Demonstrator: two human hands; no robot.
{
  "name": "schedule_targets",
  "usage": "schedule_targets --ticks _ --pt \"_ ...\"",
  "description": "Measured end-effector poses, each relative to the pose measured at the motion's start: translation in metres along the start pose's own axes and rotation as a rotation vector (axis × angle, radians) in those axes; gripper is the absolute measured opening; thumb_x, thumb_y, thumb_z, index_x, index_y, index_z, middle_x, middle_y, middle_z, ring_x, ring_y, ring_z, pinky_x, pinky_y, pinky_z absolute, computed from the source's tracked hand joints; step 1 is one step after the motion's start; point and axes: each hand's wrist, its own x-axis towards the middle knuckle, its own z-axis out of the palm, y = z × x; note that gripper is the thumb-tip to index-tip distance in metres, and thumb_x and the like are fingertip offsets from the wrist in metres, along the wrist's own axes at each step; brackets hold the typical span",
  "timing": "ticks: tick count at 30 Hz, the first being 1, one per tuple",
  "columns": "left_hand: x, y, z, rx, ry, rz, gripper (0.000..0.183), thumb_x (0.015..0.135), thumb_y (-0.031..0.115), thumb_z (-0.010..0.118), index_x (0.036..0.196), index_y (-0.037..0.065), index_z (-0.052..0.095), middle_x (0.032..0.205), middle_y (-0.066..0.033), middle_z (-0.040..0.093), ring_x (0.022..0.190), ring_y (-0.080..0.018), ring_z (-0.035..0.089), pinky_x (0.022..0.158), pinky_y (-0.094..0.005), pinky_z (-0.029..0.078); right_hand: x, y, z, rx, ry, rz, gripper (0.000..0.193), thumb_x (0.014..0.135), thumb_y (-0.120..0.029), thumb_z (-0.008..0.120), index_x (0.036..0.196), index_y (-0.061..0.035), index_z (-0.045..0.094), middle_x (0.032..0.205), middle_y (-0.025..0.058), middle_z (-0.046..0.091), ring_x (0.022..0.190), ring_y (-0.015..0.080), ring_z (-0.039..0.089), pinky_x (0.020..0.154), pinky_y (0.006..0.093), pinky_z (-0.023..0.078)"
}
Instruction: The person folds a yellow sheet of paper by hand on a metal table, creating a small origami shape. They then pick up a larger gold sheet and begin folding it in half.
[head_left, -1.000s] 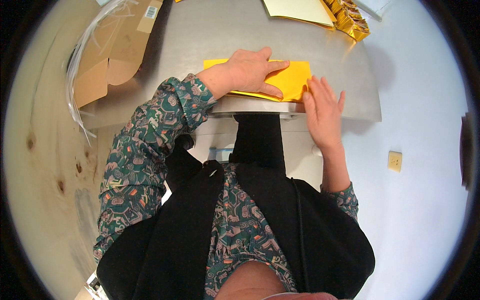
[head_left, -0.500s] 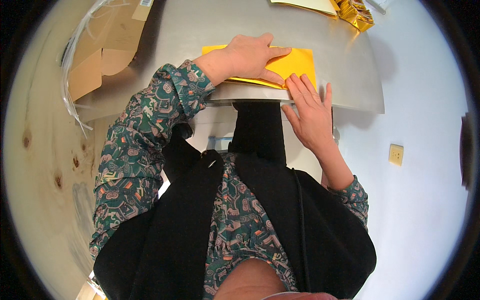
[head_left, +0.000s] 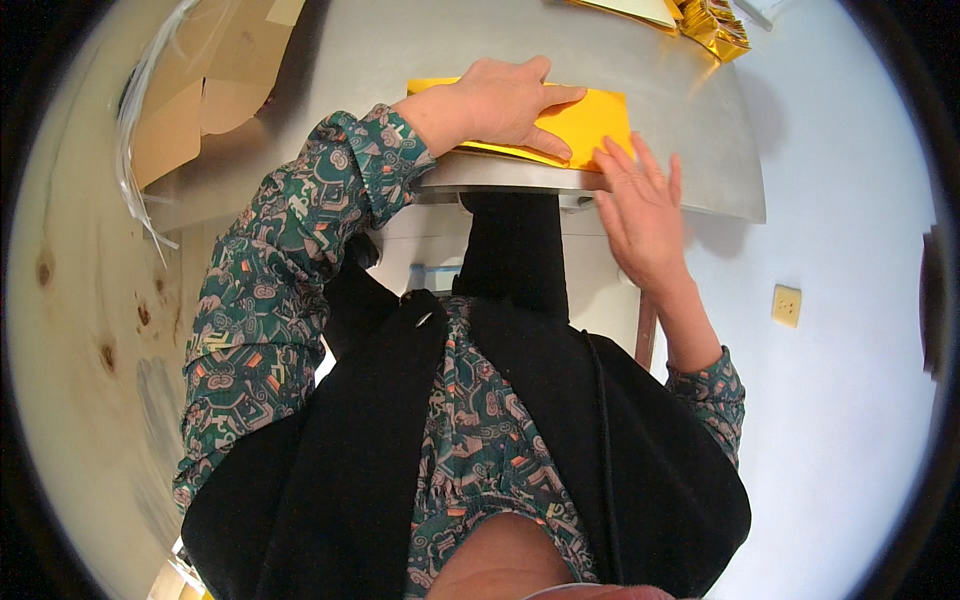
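A folded sheet of yellow-gold paper (head_left: 592, 122) lies near the front edge of the grey table. My left hand (head_left: 505, 103) rests across its left and middle part, thumb and forefinger spread apart, covering some of the paper. By the paper's right front corner is my right hand (head_left: 645, 215), its fingers stretched out and slightly parted. Its fingertips reach the paper's edge; whether they touch it I cannot tell. The front edge of the paper shows layers lying slightly apart under my left thumb.
At the far right of the grey metal-looking table (head_left: 690, 130) lie a bundle of shiny gold folded pieces (head_left: 714, 28) and a pale sheet stack (head_left: 640, 10). An open cardboard box (head_left: 215, 85) with white plastic strips (head_left: 130, 120) stands at the left. A wall socket (head_left: 787, 305) is on the right.
My right hand has slid rightward along the paper's front edge, off its surface toward the corner. My left hand stays on the paper. The view has shifted slightly.
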Motion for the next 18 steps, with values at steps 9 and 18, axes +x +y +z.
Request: schedule_targets --ticks 9,18 --pt "0.002 -0.001 0.003 0.02 -0.017 -0.027 0.085 0.082 0.076 0.063 0.154 0.033 0.046 0.114 -0.0122 0.058 0.099 -0.0304 0.067 0.079 -0.043 0.054 -0.005 -0.002 0.006 -0.021 -0.003 -0.051 0.047 0.092 -0.02 0.069 0.138 -0.0167 0.06 0.143 -0.0016 0.06 0.139 0.0224 0.048 0.122 0.0619 0.014" --pt "0.002 -0.002 0.0 0.038 -0.003 -0.015 0.087 0.082 0.077 0.062 0.154 0.033 0.045 0.113 -0.0122 0.058 0.098 -0.0298 0.066 0.078 -0.0416 0.055 0.007 -0.011 0.009 0.115 -0.007 -0.092 0.043 0.092 -0.016 0.068 0.134 -0.016 0.062 0.137 -0.0004 0.064 0.134 0.0252 0.052 0.122 0.0575 0.019"
